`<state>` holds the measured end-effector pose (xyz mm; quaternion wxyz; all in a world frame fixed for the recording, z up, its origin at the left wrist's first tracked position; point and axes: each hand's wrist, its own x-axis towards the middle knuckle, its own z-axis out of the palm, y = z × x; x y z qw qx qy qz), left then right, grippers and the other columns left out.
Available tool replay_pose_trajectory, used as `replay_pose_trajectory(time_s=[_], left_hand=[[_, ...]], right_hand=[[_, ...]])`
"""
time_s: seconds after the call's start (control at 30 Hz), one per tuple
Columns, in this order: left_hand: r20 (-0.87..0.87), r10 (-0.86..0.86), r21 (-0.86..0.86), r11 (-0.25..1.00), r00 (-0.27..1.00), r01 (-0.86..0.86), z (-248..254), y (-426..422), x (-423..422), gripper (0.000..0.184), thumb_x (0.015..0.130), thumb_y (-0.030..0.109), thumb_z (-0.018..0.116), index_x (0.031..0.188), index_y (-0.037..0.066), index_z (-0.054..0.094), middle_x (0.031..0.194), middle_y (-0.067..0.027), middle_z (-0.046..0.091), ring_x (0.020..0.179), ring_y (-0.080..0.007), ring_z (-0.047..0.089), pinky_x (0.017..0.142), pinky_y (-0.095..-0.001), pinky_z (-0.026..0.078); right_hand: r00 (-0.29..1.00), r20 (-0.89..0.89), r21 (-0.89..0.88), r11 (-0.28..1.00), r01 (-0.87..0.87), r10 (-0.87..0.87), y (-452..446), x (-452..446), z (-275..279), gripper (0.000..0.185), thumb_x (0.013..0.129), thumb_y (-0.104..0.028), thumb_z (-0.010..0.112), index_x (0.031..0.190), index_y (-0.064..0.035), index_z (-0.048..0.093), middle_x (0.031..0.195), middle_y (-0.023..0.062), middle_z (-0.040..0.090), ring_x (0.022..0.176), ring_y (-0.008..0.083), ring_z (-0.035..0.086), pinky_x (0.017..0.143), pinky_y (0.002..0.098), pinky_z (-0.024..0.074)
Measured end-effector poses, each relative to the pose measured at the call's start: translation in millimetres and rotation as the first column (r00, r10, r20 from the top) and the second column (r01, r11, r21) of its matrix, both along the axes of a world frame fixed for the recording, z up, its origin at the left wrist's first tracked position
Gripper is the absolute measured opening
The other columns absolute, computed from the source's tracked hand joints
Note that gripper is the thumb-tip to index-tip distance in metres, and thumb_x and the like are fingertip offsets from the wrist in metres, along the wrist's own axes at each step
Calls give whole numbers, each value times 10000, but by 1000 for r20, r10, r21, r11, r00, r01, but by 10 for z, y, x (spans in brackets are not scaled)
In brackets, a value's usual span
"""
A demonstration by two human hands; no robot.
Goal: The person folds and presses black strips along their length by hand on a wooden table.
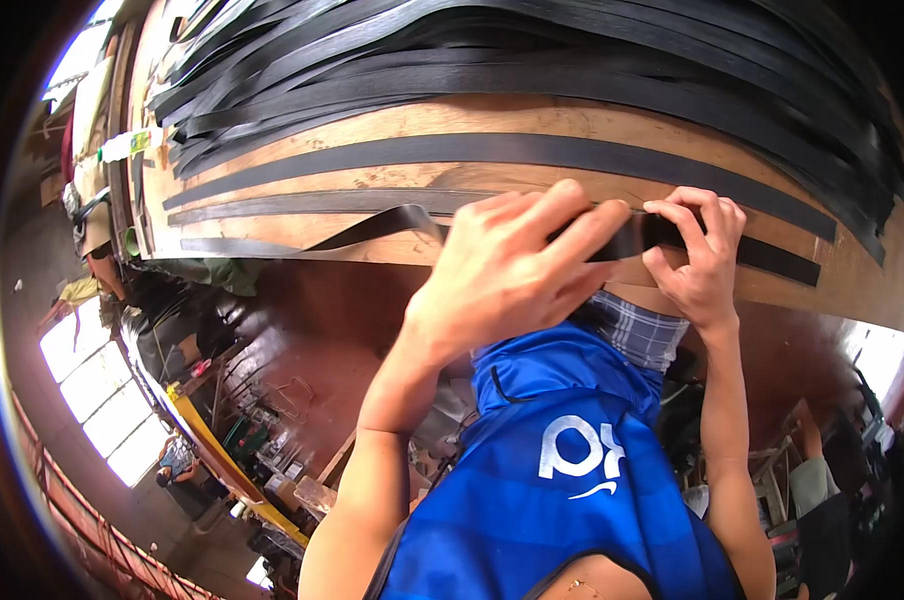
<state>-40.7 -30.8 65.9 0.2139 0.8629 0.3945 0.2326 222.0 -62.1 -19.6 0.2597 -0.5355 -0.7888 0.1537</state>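
A flat black rubber-like strip runs between my two hands over the near edge of the table. My left hand is closed on it, fingers bent and thumb underneath. Gripping the same strip a short way to the right is my right hand, its thumb and curled fingers at the strip's edges. To the left of my left hand, the strip twists and rises off the wood. Two more black strips lie lengthwise just beyond my hands, the farther one fully flat. My palms hide part of the held strip.
A large pile of black strips covers the far side of the wooden table. Cluttered shelves and a yellow beam stand at the lower left. Other people are at the left and lower right.
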Motion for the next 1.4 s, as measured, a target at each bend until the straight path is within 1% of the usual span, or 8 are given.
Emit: replay_pose_trajectory(time_s=[0.27,0.43,0.5,0.53,0.67,0.93,1.1,1.4], left_hand=[[-89,23,-70,997,996,-29,62,-29,-55,525,741,154,916,1242,69,782,888,-87,693,710,-275,693,637,-371,558],[-181,27,-133,990,983,-52,33,-53,-116,511,756,165,915,1245,89,788,918,-93,723,747,-288,706,687,-383,566],[-221,6,-93,995,975,-27,-17,-40,-124,502,761,181,899,1241,122,764,926,-42,697,734,-255,685,691,-389,563],[-260,14,-180,982,965,-63,35,-39,-104,481,769,175,910,1225,86,783,981,-107,747,848,-316,719,780,-412,573],[-239,-24,-140,990,971,-10,-66,35,-134,514,764,161,880,1257,94,749,1064,-98,740,900,-309,720,819,-416,582],[-183,-58,-231,973,981,15,-92,91,-110,521,750,131,892,1247,66,749,1030,-113,732,870,-317,729,773,-406,594],[101,-72,-187,978,992,90,94,77,40,539,701,85,938,1209,27,765,956,-113,705,767,-288,725,669,-388,589],[8,-24,-161,987,1000,25,129,10,20,537,708,98,924,1218,24,773,972,-121,707,787,-289,720,685,-376,585]], right_hand=[[996,-87,18,1000,-3,4,-9,59,-53,363,854,-374,782,1093,-125,670,1141,52,635,1069,287,598,1051,483,399],[997,-79,-34,999,19,-22,-3,40,7,364,726,-222,805,1036,-116,647,1090,62,567,1033,290,553,1030,479,399],[997,-76,-69,997,20,-25,-1,42,21,371,699,-196,802,1025,-112,644,1083,66,548,1022,290,539,1024,476,398],[997,-68,-62,998,31,-36,5,41,23,371,678,-199,806,1005,-112,655,1078,60,550,1003,278,538,1007,462,400],[998,-33,-92,994,56,-59,-1,29,52,386,644,-218,819,986,-117,671,1071,61,549,998,260,536,979,449,394],[996,-57,-101,993,56,-62,-6,102,65,385,639,-212,813,986,-117,674,1051,58,544,984,265,529,962,439,382],[997,-53,-153,987,56,-65,14,81,85,393,669,-243,799,976,-99,602,1043,91,519,1009,310,511,982,467,378],[996,-64,-160,985,56,-67,32,70,74,411,643,-255,795,942,-92,566,1016,102,504,993,317,506,964,469,375]])
